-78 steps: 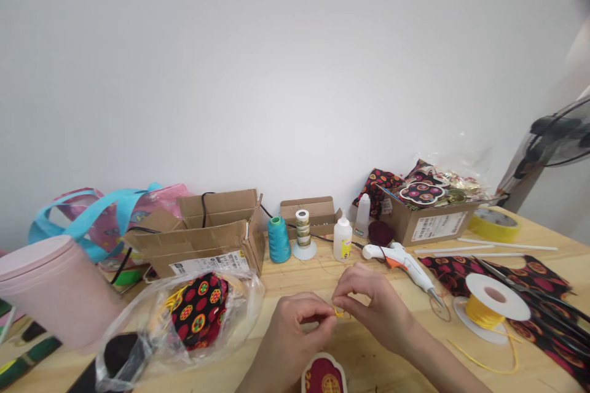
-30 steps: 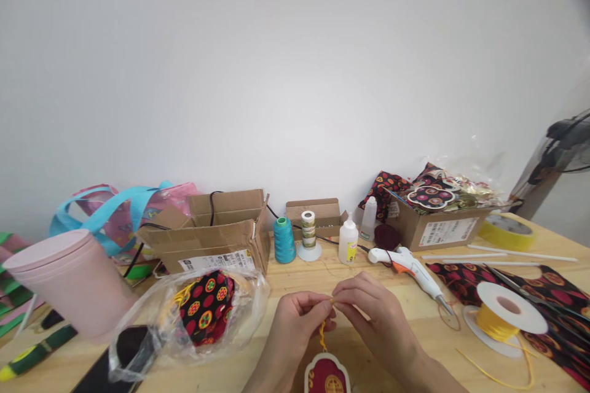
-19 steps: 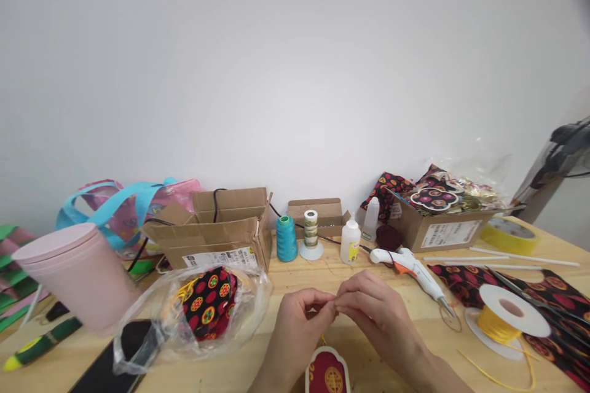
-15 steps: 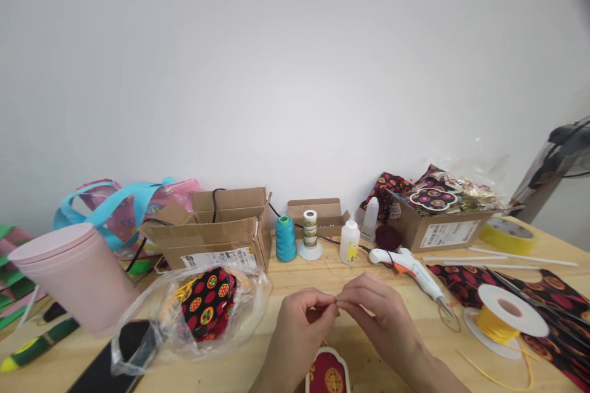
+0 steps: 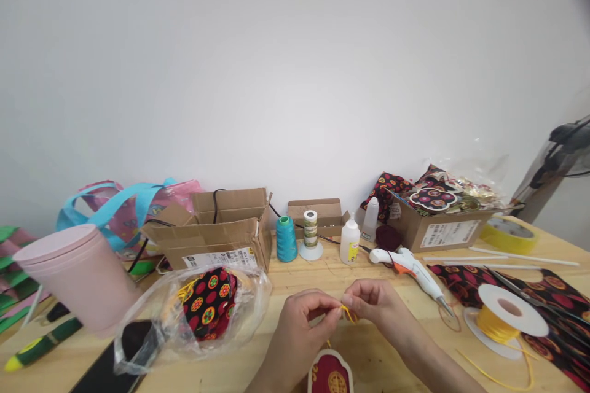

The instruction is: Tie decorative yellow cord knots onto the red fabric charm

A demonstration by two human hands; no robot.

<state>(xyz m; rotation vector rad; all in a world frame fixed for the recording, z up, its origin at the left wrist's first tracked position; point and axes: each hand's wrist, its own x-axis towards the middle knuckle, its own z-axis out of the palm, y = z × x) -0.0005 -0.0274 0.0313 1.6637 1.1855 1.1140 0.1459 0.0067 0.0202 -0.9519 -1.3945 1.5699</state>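
So: L fingers (image 5: pixel 326 301), R fingers (image 5: pixel 359 305) pinch 1 yel. cord (image 5: pixel 350 314); 1 red tag (image 5: pixel 330 374) nr.

At six o'clock the edge cuts off the red tag (image 5: pixel 330 373); at five, fingers (image 5: pixel 328 299) hide part of the yellow cord (image 5: pixel 352 315); at four, patterned cloth (image 5: pixel 565 291) runs out of my view. Past three, the white label (image 5: pixel 450 234) is too small for me to read.

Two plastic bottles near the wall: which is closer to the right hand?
The yellow-labelled bottle, standing just beyond the right hand. The other bottle shows no yellow label and stands farther back, to its right.
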